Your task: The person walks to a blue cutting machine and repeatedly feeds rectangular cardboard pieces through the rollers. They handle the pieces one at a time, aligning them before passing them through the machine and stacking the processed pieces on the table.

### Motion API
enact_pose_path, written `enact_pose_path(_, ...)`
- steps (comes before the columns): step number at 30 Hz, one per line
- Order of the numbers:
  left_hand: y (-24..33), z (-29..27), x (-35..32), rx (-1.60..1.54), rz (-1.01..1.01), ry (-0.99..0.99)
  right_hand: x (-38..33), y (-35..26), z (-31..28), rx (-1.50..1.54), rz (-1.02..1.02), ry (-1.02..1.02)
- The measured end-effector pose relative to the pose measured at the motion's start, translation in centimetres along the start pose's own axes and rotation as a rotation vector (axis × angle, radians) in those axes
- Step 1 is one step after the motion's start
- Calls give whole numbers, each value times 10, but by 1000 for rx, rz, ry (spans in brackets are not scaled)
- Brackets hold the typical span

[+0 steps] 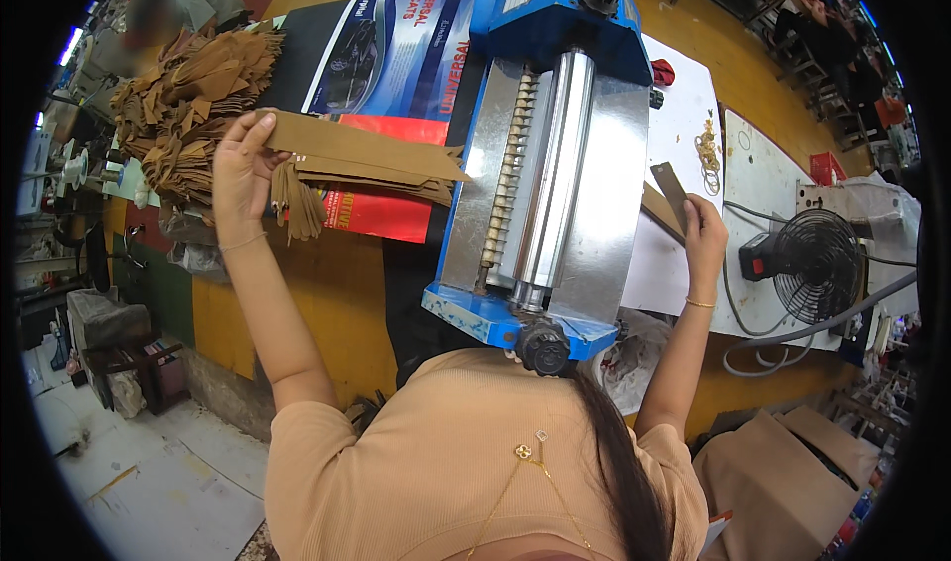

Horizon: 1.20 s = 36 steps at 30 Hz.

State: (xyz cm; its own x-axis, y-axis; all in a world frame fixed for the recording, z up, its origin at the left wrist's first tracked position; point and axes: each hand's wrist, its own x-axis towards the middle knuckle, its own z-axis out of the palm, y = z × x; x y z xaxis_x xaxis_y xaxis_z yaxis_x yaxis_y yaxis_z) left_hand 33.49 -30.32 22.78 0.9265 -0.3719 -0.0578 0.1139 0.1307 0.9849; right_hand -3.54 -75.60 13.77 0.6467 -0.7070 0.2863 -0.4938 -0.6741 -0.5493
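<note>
Yellow wooden worktable (327, 294) runs under everything, its far edge cut off by the fisheye rim. Centre on it is the blue metal roller machine with steel plates and a shiny cylinder (555, 165); its top end is cropped and your chest hides the table in front of its black knob. Left of the machine lies a glossy blue-and-red printed sheet (396, 76), partly covered by the pieces you hold. Far left, a heap of tan cut leather pieces (183, 105) sits at the table's edge, individual pieces hard to separate. Right side has a white board (684, 115) and a small black wire-guard fan (817, 264), rim distortion heavy there. Your left hand (238, 170) is closed around a bundle of long tan leather strips (367, 155), points reaching the machine's left plate, fringed ends dangling below your palm. Your right hand (705, 229) pinches a narrow grey-brown strip (672, 187) just right of the machine; fingertips hidden behind it, lower end unclear.
</note>
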Motion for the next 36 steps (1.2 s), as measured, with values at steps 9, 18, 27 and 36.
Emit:
enact_pose_path(9, -88, -4, 17, 1238, 333, 388, 4, -35, -25, 102, -103, 81)
enact_pose_path(18, -123, 123, -49, 1036, 589, -852, -4, -54, -38, 126, -60, 26)
enact_pose_path(27, -140, 145, 11, 1180, 584, -755, -9, -41, -37, 173, -4, 51)
enact_pose_path(36, -154, 173, 62, 1159, 680, -512, -8, -55, -35, 160, -24, 56)
